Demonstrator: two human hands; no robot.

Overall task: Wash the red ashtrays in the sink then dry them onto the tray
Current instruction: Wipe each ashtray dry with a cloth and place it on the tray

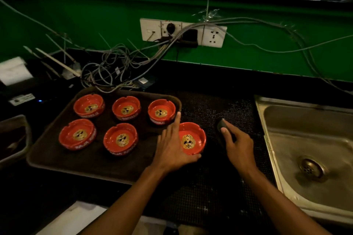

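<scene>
Ashtray (191, 139) in left hand (172, 147)

Six red ashtrays (192, 140) in all: five sit on the one tray (57, 158), one just off its 3 o'clock edge. One sink (309, 149), one dark sponge (221, 125), two hands (172, 145)

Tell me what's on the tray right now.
Five red ashtrays sit on the brown tray, three at the back, two in front. A sixth ashtray, gripped by the left hand, is at the tray's right edge; the hand hides whether it rests on the tray.
</scene>
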